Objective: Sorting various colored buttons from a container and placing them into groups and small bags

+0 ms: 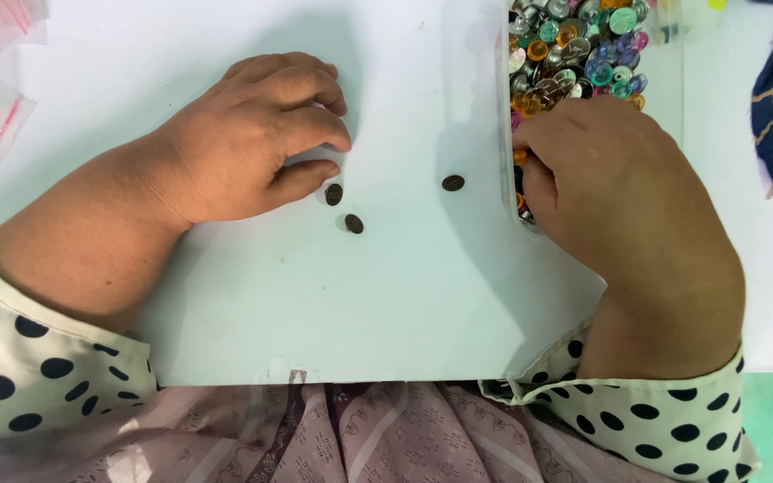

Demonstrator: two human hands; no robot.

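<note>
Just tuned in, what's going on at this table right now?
A person in polka-dot sleeves works at a white board. The right hand digs into a clear container heaped with colourful buttons. The left hand rests on the board, its fingertips beside a small dark oval button. Two more dark buttons lie apart on the board, one nearby and one closer to the container.

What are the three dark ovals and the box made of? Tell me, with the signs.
Dark oval pieces: probably metal with an antique bronze finish or brown plastic; matte, faintly ridged faces. Box that the right hand reaches into: clear plastic, since the colourful shiny beads show through its wall.
</note>
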